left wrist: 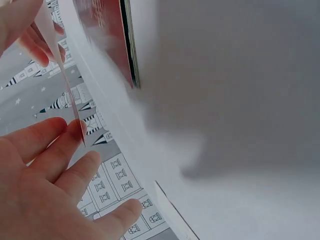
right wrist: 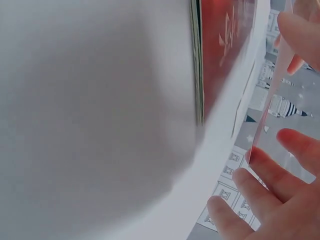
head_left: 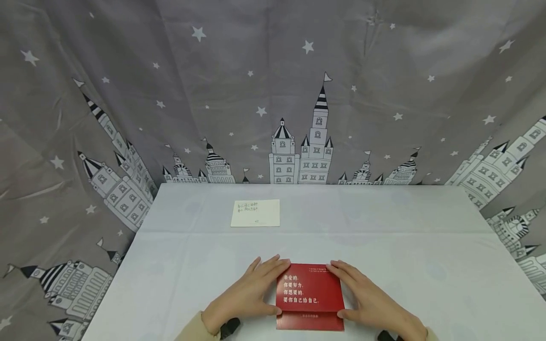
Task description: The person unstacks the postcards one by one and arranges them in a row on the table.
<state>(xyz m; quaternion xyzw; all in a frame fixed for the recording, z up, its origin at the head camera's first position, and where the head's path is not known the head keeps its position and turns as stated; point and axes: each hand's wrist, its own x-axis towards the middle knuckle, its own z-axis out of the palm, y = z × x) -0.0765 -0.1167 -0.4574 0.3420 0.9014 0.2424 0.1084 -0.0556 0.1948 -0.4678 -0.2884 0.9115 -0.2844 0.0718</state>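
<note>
A red postcard (head_left: 309,287) with white Chinese lettering is held up off the table between both hands. My left hand (head_left: 251,293) grips its left edge, thumb near the bottom corner and fingertips at the top corner. On its right edge, my right hand (head_left: 368,298) holds it the same way. Both wrist views show the raised card nearly edge-on, as a thin pale strip (left wrist: 47,25). Beneath it lies a stack of cards (head_left: 310,323) with a red top, whose layered edges (right wrist: 197,75) show in the right wrist view. The held card hides most of that stack in the head view.
Farther back on the white table (head_left: 384,222) lies a cream card (head_left: 256,213) with handwriting. A grey curtain (head_left: 239,57) printed with castles and stars hangs behind the table and down both sides.
</note>
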